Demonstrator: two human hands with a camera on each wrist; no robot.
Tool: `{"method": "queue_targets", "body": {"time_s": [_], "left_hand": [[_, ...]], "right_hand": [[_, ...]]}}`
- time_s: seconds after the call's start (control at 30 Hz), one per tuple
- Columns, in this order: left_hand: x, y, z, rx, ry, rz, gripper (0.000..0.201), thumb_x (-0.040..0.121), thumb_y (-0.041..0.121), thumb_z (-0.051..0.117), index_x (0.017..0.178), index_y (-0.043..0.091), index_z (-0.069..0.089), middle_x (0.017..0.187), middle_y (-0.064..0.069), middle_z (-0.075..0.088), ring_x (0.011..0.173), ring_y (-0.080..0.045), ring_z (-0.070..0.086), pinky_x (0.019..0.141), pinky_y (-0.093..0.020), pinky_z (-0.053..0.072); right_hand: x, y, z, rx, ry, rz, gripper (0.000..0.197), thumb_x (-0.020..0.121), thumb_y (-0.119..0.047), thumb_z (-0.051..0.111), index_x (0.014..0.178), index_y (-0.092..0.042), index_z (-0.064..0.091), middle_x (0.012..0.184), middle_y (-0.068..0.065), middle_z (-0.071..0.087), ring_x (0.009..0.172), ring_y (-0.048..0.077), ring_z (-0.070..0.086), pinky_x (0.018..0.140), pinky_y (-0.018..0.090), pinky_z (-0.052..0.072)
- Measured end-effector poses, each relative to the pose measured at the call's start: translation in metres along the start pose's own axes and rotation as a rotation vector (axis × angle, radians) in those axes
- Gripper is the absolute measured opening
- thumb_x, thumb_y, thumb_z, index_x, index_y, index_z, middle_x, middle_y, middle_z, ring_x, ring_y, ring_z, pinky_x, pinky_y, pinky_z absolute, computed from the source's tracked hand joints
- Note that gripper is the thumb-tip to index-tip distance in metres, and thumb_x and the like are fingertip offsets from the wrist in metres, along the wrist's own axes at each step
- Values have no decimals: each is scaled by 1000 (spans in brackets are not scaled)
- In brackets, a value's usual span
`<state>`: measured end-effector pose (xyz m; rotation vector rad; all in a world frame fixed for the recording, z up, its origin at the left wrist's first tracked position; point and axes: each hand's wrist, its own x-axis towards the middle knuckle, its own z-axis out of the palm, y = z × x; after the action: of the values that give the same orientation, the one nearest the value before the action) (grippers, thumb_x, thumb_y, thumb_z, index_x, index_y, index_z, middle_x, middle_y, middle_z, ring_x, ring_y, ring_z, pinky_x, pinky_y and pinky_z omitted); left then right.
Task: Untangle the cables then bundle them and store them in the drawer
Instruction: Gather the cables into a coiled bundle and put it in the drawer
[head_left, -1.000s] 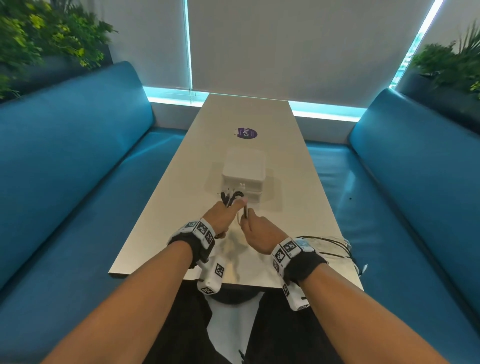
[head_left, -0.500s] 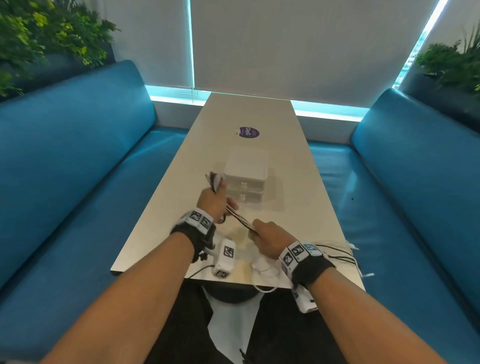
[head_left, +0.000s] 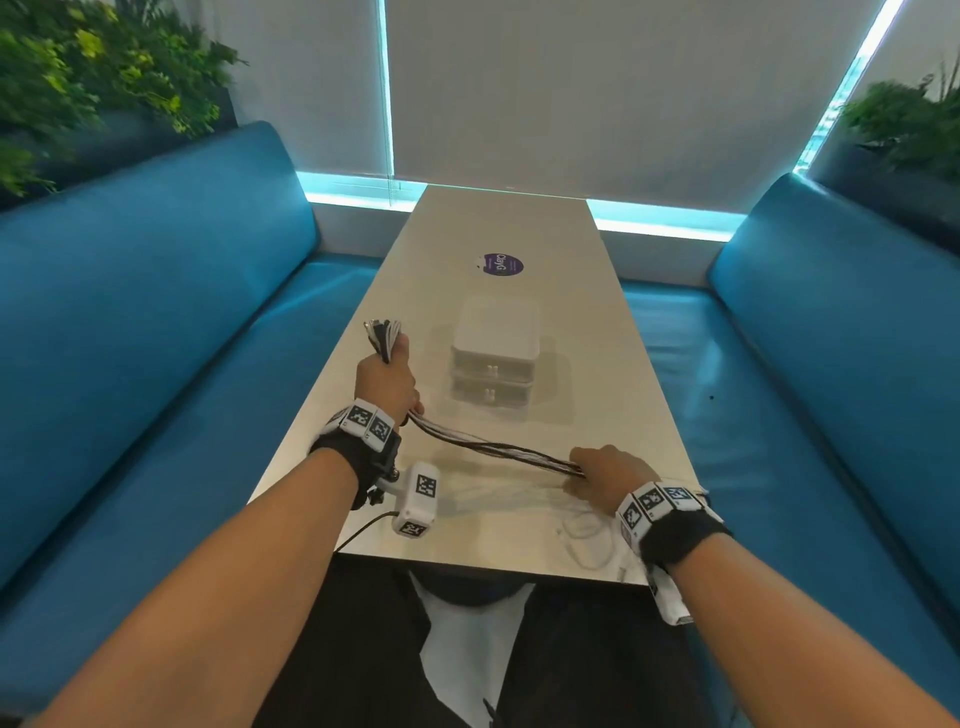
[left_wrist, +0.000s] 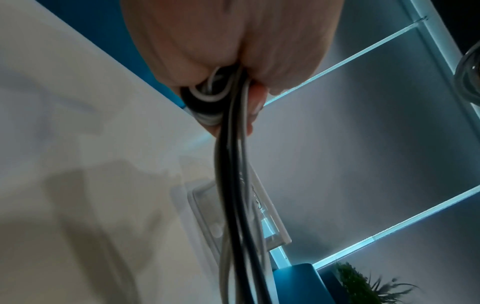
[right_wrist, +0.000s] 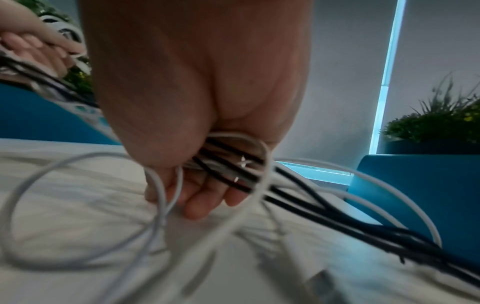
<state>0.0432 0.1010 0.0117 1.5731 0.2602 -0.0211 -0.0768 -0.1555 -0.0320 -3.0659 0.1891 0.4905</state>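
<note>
A bunch of black and white cables (head_left: 498, 451) stretches between my two hands above the table (head_left: 519, 223). My left hand (head_left: 387, 382) grips one end in a fist, and the plug ends (head_left: 382, 332) stick out above it. My right hand (head_left: 605, 470) grips the strands near the table's front right. In the left wrist view the cables (left_wrist: 233, 185) run down out of the fist. The right wrist view shows fingers (right_wrist: 197, 197) curled round black strands (right_wrist: 228, 168), with white loops (right_wrist: 78, 205) lying loose on the table. The white two-drawer box (head_left: 493, 358) stands mid-table, both drawers closed.
A purple round sticker (head_left: 501, 265) lies beyond the drawer box. Loose white cable (head_left: 587, 540) lies at the table's front right corner. Blue benches (head_left: 156, 312) run along both sides, with plants (head_left: 78, 78) behind them.
My hands have drawn apart: the left went up and to the left with the plug ends, the right back toward the front right, so the cables now stretch out between them.
</note>
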Motion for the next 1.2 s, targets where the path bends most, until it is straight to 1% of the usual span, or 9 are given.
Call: {"method": "queue_targets", "body": {"time_s": [0.17, 0.27, 0.43, 0.57, 0.73, 0.83, 0.93, 1.1, 1.2], "left_hand": [[-7, -7, 4, 54, -67, 53, 49, 102, 46, 49, 68, 11, 47, 45, -3, 39, 33, -21, 44, 50, -33, 46], [-13, -6, 10, 92, -98, 57, 46, 103, 44, 50, 73, 8, 50, 49, -5, 40, 37, -23, 46, 38, -23, 40], [-23, -13, 25, 133, -195, 75, 43, 102, 47, 50, 82, 8, 55, 45, -2, 40, 35, -21, 45, 44, -32, 49], [-29, -17, 31, 181, -226, 131, 46, 99, 54, 50, 75, 15, 56, 46, -1, 48, 42, -25, 54, 56, -41, 53], [-30, -16, 26, 141, -178, 145, 46, 101, 51, 49, 71, 17, 56, 51, -3, 64, 50, -25, 65, 52, -26, 42], [-31, -16, 26, 40, -175, 94, 49, 99, 51, 52, 69, 13, 51, 41, 1, 54, 59, -45, 65, 52, -35, 47], [-35, -18, 28, -72, -193, 38, 51, 100, 47, 55, 65, 11, 47, 38, 0, 41, 37, -25, 50, 62, -54, 53], [-26, -22, 26, 64, -181, 40, 52, 98, 52, 53, 67, 12, 45, 45, -2, 38, 36, -23, 44, 50, -31, 41], [-14, -31, 16, 322, -210, 125, 53, 99, 52, 53, 62, 14, 46, 47, -2, 44, 46, -28, 50, 49, -30, 43]], "right_hand": [[6, 1, 1, 144, -23, -4, 60, 79, -68, 62, 118, -24, 54, 114, 3, 63, 103, 24, 61, 90, 38, 49], [6, -6, -2, 199, 25, -36, 100, 64, -86, 59, 143, -29, 39, 141, 2, 49, 128, 26, 48, 107, 44, 38], [13, -40, -21, 141, 110, -227, 119, 61, -94, 50, 155, -26, 22, 161, 1, 26, 147, 24, 23, 119, 46, 19], [20, -81, -29, 336, 14, -317, 101, 69, -77, 64, 151, -28, 31, 155, -4, 38, 140, 19, 38, 114, 41, 32], [28, -101, -21, 356, 33, -288, 25, 93, -32, 54, 113, -18, 58, 102, 4, 72, 96, 26, 65, 85, 38, 52], [25, -100, -14, 359, 83, -253, 28, 99, -35, 44, 119, -20, 56, 98, 9, 70, 86, 29, 64, 81, 42, 53], [21, -94, -8, 303, 122, -269, 32, 101, -43, 43, 112, -17, 57, 98, 12, 68, 85, 31, 63, 79, 42, 51], [15, -84, 3, 221, 18, -280, 32, 100, -47, 43, 104, -19, 58, 98, 10, 66, 87, 29, 62, 80, 42, 50], [10, -78, 1, 133, -7, -292, 31, 101, -44, 43, 106, -19, 60, 97, 9, 65, 87, 28, 62, 80, 42, 51]]}}
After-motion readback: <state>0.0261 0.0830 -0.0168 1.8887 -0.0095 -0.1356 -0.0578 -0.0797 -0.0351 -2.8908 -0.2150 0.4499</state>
